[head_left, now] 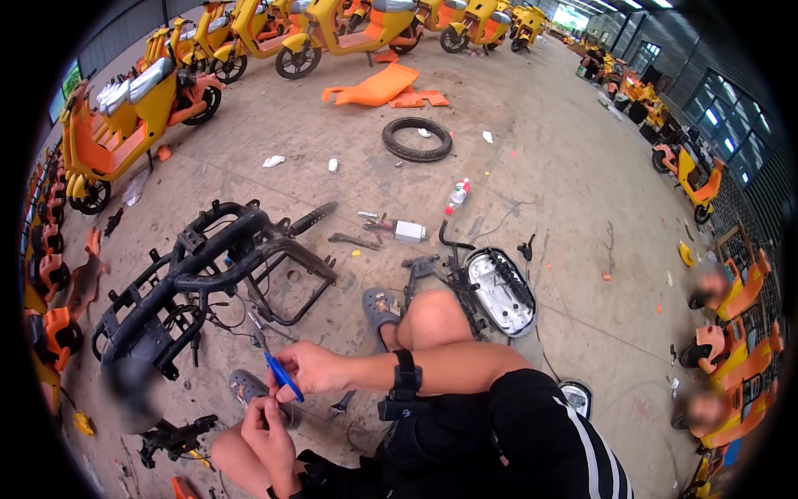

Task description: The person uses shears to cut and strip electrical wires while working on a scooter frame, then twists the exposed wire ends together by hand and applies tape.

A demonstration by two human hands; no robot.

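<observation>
My right hand [312, 368] is closed around blue-handled pliers [284, 378], whose metal end points up and away toward the frame. Just below it, my left hand [268, 434] has thumb and fingers pinched together near the handle end; whatever lies between them is too small to make out. Ahead and to the left, a black scooter frame [199, 279] lies on the floor with thin cables [218, 314] hanging from its near side, close to the pliers' tip. Beneath my hands, the floor is partly hidden by my arms and legs.
Right of my knee lies a white-and-black oval scooter part [500, 293]. Beyond are a silver box with wires [407, 230], a plastic bottle [457, 196], a black tyre [417, 139] and orange panels [374, 86]. Yellow scooters [349, 29] line the back and sides.
</observation>
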